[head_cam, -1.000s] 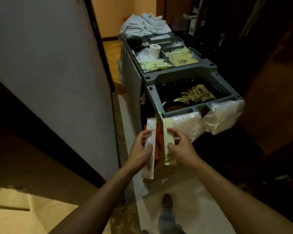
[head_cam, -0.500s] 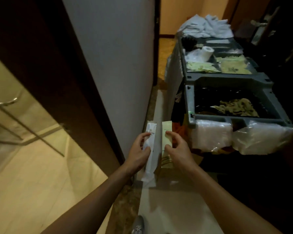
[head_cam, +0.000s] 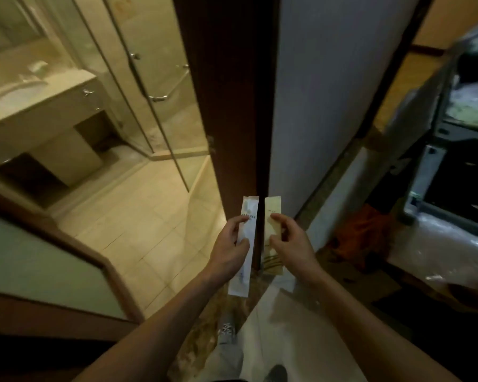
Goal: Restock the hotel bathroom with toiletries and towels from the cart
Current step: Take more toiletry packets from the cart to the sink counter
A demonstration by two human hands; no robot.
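Observation:
My left hand [head_cam: 228, 248] grips a long white toiletry packet [head_cam: 246, 235] held upright. Beside it my right hand [head_cam: 290, 244] pinches a pale yellow packet [head_cam: 272, 216] of similar length. The two packets stand side by side, a thin gap apart, in front of the dark door frame [head_cam: 232, 92]. The grey housekeeping cart [head_cam: 436, 150] stands at the right edge, blurred, with clear plastic-wrapped bundles [head_cam: 436, 244] at its near end.
Through the doorway at left lies the bathroom: a vanity counter [head_cam: 39, 97] with a sink, a glass shower enclosure [head_cam: 149, 78] with a handle, and a tiled floor [head_cam: 149, 230]. A white wall [head_cam: 329, 92] stands between doorway and cart. An orange cloth [head_cam: 362, 232] hangs low on the cart.
My view has swung left from the cart toward the bathroom doorway. Both hands keep the same hold on their packets. The cart has slid to the right edge.

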